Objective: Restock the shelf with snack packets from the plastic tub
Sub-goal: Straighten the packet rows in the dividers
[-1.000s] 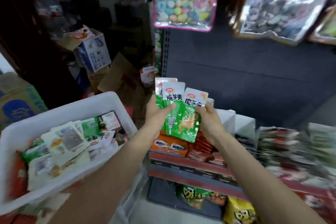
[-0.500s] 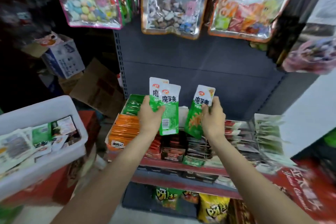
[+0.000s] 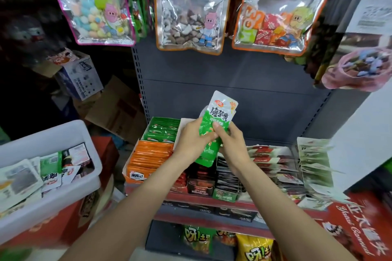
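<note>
Green packets (image 3: 214,131) gripped btwn both hands, L (image 3: 191,140) & R (image 3: 232,144).

Pretty bright on the shelf, glare on the hanging candy bags (image 3: 192,9), dark left corner, edges warped and soft.

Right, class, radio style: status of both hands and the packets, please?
Left hand and right hand both grip the green-and-white snack packets. Held above the orange packet row. Nothing blocking.
</note>
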